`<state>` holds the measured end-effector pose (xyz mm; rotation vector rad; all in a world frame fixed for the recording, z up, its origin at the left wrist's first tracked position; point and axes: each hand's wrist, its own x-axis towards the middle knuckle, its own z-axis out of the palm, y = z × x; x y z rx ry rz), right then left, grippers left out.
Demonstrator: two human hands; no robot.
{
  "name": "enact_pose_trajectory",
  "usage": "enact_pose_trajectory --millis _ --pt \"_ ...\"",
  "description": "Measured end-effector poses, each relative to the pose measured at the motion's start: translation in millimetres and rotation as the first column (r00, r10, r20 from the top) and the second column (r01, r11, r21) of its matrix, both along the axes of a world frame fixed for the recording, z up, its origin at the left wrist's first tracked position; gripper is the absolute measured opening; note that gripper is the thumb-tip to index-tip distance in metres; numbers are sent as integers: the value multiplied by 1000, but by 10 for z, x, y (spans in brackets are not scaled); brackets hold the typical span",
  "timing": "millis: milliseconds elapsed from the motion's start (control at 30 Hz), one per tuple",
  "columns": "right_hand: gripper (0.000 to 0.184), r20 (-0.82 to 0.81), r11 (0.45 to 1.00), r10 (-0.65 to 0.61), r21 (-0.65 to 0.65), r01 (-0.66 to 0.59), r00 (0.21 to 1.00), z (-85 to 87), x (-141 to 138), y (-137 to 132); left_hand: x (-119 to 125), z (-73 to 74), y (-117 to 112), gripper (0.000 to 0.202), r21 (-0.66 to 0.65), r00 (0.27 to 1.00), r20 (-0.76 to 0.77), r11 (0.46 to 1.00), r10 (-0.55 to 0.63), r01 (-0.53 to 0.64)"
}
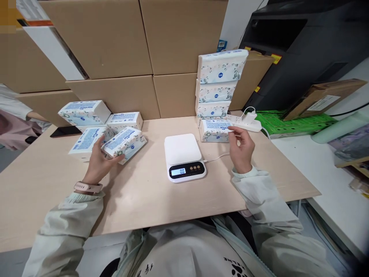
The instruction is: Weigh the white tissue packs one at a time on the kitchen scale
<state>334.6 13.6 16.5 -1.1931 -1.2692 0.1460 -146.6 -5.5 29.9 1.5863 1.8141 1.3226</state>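
Note:
On the left of the table, my left hand (pixel 100 159) grips a pack of tissues (pixel 125 143) wrapped in white film with a leaf print; the pack is tilted, and its thumb side faces me. My right hand (pixel 242 148) has its fingertips closed at the right end of another tissue pack (pixel 215 130), which lies in front of a stack of tissue packs (pixel 219 84). Between my hands stands a white kitchen scale (pixel 183 150) with a bare plate, its lit display (pixel 178 172) reading 0.0.
Several more tissue packs (pixel 85 111) lie at the left beside a dark phone (pixel 65 131). Cardboard boxes (pixel 115 38) wall off the back. A power strip (pixel 246 123) and green crate (pixel 276 123) sit at right. Another person's arm (pixel 34 115) shows at far left.

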Motion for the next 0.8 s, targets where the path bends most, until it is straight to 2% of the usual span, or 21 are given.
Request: enact_pose_trajectory --millis 67,133,200,267,333,400,500,633,733,800 --pt "24 21 992 119 -49 -118 993 73 -143 -70 176 146 -24 112 40 996 52 996 -76 74" --pt "28 12 949 296 -121 -292 955 166 -290 -143 418 315 -51 108 138 970 87 967 -227 214" --pt "44 -17 851 494 -197 -487 869 262 -414 -212 696 461 -52 103 209 924 83 913 -373 349" --pt "64 -57 720 649 -276 -637 759 333 -493 -272 963 545 -15 101 184 879 53 870 -473 457" --pt "73 -105 610 727 -354 -709 678 357 -521 -319 1181 551 54 98 127 831 22 826 -555 548" --pt "76 -151 553 740 -417 -721 655 333 -509 -350 1332 491 137 93 97 789 -5 785 -614 612" --pt "83 -213 530 698 -490 -693 684 250 -459 -366 1458 339 262 89 68 755 2 754 -655 654" --pt "89 -264 533 634 -532 -658 727 167 -420 -347 1525 145 427 91 36 712 85 717 -697 697" --pt "88 -263 539 628 -531 -653 732 124 -412 -313 1504 72 516 97 37 651 40 652 -758 757" --pt "86 -276 547 629 -507 -666 727 81 -396 -293 1447 65 508 104 32 641 -18 640 -767 767"
